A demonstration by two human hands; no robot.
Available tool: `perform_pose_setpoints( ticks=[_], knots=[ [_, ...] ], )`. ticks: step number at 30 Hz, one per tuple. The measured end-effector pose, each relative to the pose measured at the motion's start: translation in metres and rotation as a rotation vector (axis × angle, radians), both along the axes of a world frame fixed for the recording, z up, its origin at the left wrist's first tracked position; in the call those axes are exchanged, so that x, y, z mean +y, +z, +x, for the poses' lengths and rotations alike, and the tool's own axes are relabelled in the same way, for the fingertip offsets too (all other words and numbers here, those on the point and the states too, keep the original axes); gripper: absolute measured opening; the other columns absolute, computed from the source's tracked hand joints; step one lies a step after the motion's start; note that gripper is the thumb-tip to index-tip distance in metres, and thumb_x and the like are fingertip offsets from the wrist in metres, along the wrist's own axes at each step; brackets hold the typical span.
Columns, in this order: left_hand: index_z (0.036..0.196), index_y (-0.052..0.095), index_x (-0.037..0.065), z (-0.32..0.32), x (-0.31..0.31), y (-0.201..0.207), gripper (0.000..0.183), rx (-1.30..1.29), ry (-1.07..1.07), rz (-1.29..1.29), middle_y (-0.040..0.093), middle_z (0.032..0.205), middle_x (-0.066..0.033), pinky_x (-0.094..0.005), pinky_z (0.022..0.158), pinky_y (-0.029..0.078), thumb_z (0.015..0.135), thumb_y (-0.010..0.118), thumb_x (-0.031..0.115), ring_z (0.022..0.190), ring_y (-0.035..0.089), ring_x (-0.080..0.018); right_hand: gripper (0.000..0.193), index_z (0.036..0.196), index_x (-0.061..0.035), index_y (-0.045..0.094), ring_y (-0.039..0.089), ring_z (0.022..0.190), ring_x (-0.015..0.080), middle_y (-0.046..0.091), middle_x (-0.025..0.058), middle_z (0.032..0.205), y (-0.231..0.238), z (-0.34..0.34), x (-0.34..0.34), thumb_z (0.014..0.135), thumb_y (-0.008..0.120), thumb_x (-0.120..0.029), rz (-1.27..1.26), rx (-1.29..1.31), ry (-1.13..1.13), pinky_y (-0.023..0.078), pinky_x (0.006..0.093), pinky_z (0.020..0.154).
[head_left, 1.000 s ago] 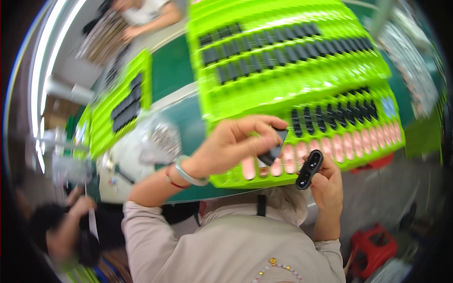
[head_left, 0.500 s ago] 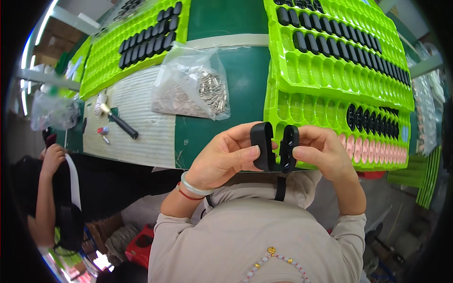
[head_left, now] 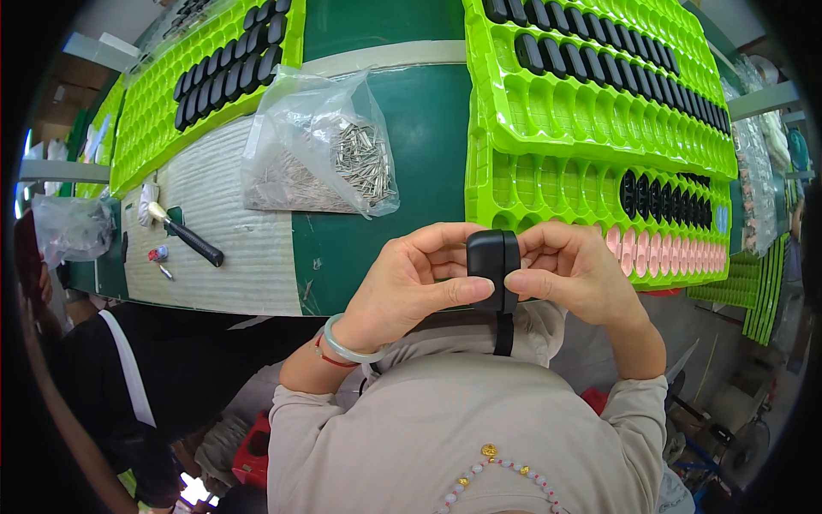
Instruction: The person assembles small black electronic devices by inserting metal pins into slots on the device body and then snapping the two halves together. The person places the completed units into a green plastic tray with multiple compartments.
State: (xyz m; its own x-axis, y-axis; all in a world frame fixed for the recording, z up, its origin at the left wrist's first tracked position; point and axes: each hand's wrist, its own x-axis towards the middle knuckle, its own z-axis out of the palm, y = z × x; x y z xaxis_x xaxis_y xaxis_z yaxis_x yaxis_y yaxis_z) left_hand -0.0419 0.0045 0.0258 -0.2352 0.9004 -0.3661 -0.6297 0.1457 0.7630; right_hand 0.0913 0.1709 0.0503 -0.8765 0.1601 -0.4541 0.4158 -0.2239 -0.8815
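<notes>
In front of my body I hold a small black case with rounded ends in two halves, set upright and pressed face to face. My left hand closes on the wider black case half, thumb on its near side. The narrower black case half is pinched between the thumb and fingers of my right hand. Only a thin seam shows between the halves; their insides are hidden. Just beyond my right hand lies a green tray with black inserts and pink shell-like pieces.
A clear bag of small metal pins lies on the green table. Left of it are a dark-handled brush and a pale ribbed mat. Green trays with black cases stand far left and right. Someone in dark clothes is at left.
The two black case halves, apart with a gap before, now meet. My hands have come closer together. The view has shifted slightly, and the other person's raised hand has moved.
</notes>
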Motion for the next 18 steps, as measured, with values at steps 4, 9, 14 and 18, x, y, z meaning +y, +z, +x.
perform_pose_setpoints(
  ticks=[4,9,14,18],
  knots=[
    [0.116,0.054,-0.004,0.001,0.004,0.000,0.042,0.080,-0.014,0.013,0.062,0.104,-0.0085,-0.0262,0.082,0.050,0.078,0.070,0.004,0.093,0.059,-0.0123,0.025,0.094,0.0069,0.060,0.060,0.069,0.0078,0.064,0.0050,0.077,0.001,0.002,-0.001,0.079,0.070,-0.010,0.226,0.070,0.020,0.047,0.0211,0.060],
    [0.112,0.057,-0.003,0.002,0.008,-0.001,0.036,0.042,-0.029,0.002,0.064,0.099,-0.0069,-0.0239,0.077,0.050,0.079,0.069,0.006,0.086,0.060,-0.0109,0.027,0.095,0.0062,0.059,0.061,0.070,0.0091,0.064,0.0061,0.080,0.000,0.001,0.005,0.079,0.070,-0.011,-0.018,0.044,-0.022,0.050,0.0219,0.062],
    [0.110,0.057,-0.003,-0.002,0.009,-0.007,0.031,-0.091,-0.076,-0.097,0.062,0.103,-0.0072,-0.0282,0.080,0.050,0.080,0.063,0.004,0.090,0.060,-0.0136,0.027,0.097,0.0046,0.059,0.061,0.071,0.0097,0.064,0.0072,0.082,-0.009,0.003,0.017,0.078,0.071,-0.011,-0.180,-0.055,0.000,0.051,0.0227,0.065],
    [0.104,0.057,-0.001,0.002,0.010,-0.013,0.027,-0.126,-0.045,-0.088,0.064,0.092,-0.0054,-0.0207,0.068,0.051,0.083,0.067,0.013,0.078,0.061,-0.0082,0.028,0.097,0.0048,0.060,0.061,0.071,0.0102,0.064,0.0076,0.083,-0.011,0.003,0.020,0.079,0.071,-0.014,-0.210,-0.041,0.023,0.051,0.0228,0.065]
  ],
)
